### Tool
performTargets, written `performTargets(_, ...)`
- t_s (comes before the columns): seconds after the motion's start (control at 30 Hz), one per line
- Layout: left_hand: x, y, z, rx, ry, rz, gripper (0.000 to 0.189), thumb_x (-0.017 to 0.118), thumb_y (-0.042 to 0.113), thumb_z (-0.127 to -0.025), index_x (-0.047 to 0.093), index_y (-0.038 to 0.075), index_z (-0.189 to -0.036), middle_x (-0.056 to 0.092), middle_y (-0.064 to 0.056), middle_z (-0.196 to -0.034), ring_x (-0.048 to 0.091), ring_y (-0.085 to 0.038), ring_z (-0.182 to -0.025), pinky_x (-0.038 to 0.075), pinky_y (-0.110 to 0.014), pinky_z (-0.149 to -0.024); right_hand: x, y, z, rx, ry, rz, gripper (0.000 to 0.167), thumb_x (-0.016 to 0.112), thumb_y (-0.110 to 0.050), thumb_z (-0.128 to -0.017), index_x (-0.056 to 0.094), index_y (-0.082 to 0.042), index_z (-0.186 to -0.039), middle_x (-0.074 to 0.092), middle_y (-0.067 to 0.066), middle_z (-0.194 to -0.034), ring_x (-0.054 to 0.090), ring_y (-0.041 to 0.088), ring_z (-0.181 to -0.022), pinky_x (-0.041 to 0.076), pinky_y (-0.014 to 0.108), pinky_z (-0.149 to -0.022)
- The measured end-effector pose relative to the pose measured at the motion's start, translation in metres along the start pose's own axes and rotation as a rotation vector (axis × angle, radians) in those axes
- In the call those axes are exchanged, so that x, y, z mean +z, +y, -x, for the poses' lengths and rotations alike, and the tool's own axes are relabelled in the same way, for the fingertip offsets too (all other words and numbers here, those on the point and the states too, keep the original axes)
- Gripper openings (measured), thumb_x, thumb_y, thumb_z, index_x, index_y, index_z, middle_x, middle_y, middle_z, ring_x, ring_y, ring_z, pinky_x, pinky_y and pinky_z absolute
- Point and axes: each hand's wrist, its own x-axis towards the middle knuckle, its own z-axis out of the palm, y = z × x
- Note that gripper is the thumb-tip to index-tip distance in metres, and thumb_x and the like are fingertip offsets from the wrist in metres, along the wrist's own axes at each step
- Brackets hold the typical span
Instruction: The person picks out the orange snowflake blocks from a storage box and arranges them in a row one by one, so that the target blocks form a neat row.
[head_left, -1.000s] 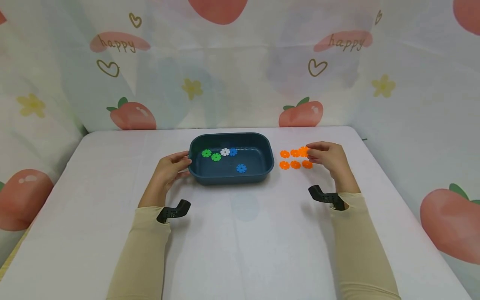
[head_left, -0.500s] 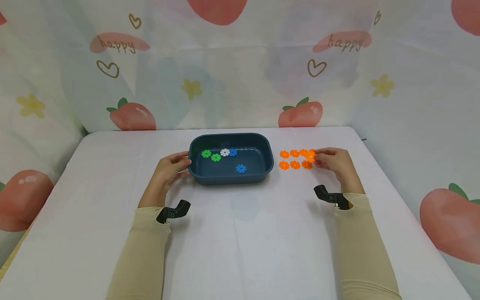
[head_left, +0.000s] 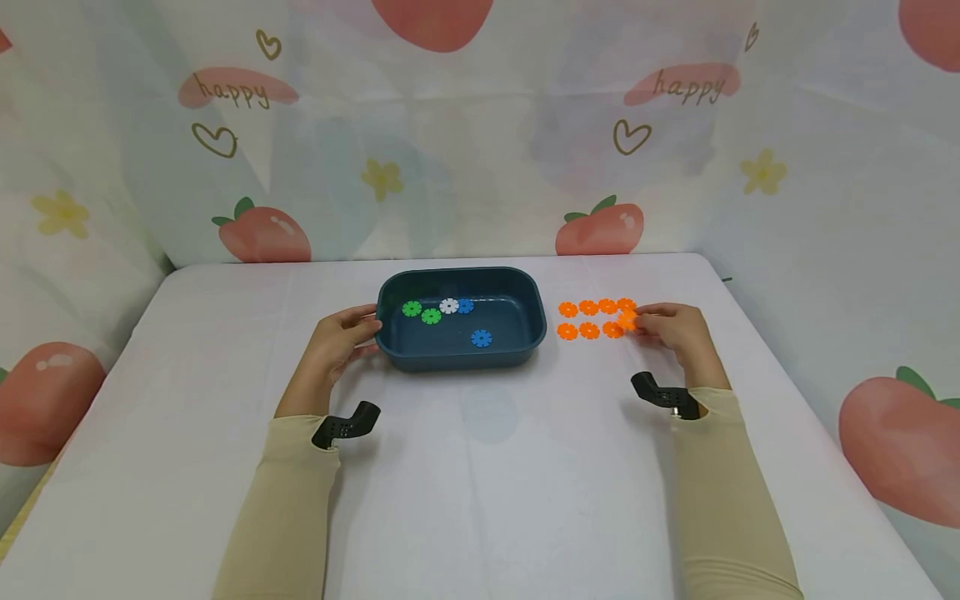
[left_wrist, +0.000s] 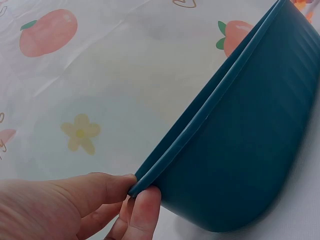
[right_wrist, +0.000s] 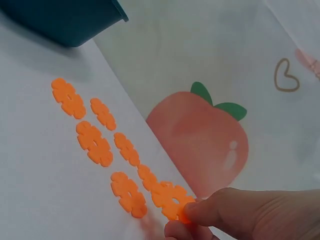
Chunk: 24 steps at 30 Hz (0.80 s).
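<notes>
My left hand [head_left: 341,337] pinches the left end of a dark teal plastic basin [head_left: 461,360], thumb and finger on either side of its rim [left_wrist: 205,110]. Inside lie two green, two blue [head_left: 481,338] and one white [head_left: 449,306] flower-shaped plastic discs. To the right of the basin, several orange flower discs [head_left: 588,331] lie flat in two rows on the white cloth. My right hand [head_left: 675,329] pinches another orange flower disc [right_wrist: 172,200] between thumb and fingers at the rows' right end. In the right wrist view the held disc is tilted and partly overlaps the far row's last disc.
A white cloth covers the table [head_left: 487,483]. Behind it and at both sides hang fabric walls [head_left: 450,167] printed with peaches, hearts and flowers. A black wrist camera [head_left: 347,424] sits on each forearm, over beige sleeves.
My right hand has moved right and slightly nearer along the orange discs. The far row now shows one more disc at its right end. My left hand keeps its hold on the basin.
</notes>
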Motion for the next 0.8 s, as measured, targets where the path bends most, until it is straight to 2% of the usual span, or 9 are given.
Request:
performTargets(0.53,0.0007,0.0002,0.0010,-0.007,0.012,-0.016,0.047,0.059,0.012,-0.099,0.049,0.008,-0.144,0.048,-0.016,-0.141,0.063,-0.007,-0.090,0.050,-0.037,-0.098,0.0003,0.0069,-0.0040,0.038,0.021,-0.035,0.042,0.058,-0.017,-0.098,0.055,0.000,-0.136,0.056,0.018,-0.124,0.063,0.003,-0.070,0.055,0.016,-0.073)
performTargets(0.8,0.0011,-0.0003,0.0004,0.001,0.013,-0.007,0.047,0.060,0.011,-0.098,0.050,0.007,-0.144,0.050,-0.015,-0.136,0.063,-0.009,-0.093,0.054,-0.033,-0.093,0.0005,0.0086,-0.0044,0.034,0.037,-0.041,0.043,0.058,-0.016,-0.098,0.055,0.003,-0.136,0.057,0.020,-0.125,0.064,0.002,-0.068,0.055,0.016,-0.073)
